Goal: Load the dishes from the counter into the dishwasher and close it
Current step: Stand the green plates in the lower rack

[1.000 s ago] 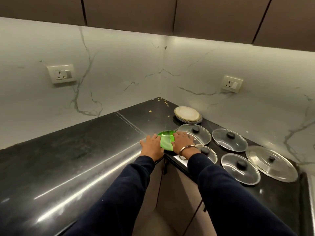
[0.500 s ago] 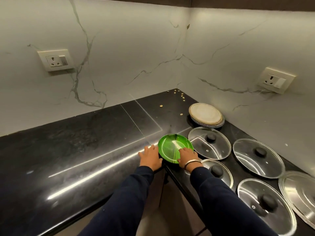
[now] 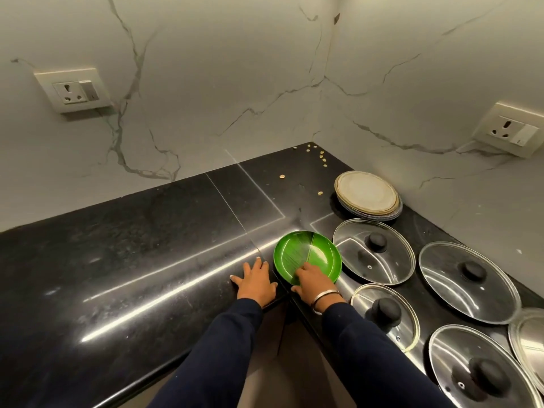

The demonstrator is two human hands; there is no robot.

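A green plate (image 3: pixel 312 251) lies flat on the black counter (image 3: pixel 147 260) near the inner corner of its front edge. My right hand (image 3: pixel 313 282) rests on the plate's near rim, its fingers spread over the green surface. My left hand (image 3: pixel 255 281) lies flat on the counter just left of the plate, fingers straight and holding nothing. A stack of beige plates (image 3: pixel 368 194) sits farther back by the wall. The dishwasher is out of view.
Several glass pot lids with black knobs (image 3: pixel 375 250) (image 3: pixel 468 282) (image 3: pixel 385 312) (image 3: pixel 482 368) cover the counter's right side, and a steel lid (image 3: pixel 530 343) lies at the right edge. Small yellow crumbs (image 3: pixel 318 156) dot the back corner. Two wall sockets (image 3: pixel 73 89) (image 3: pixel 510 129) flank the corner.
The view has tilted down and come closer. The green plate has gone from held up between both hands to lying flat. My left hand now rests on the counter beside it.
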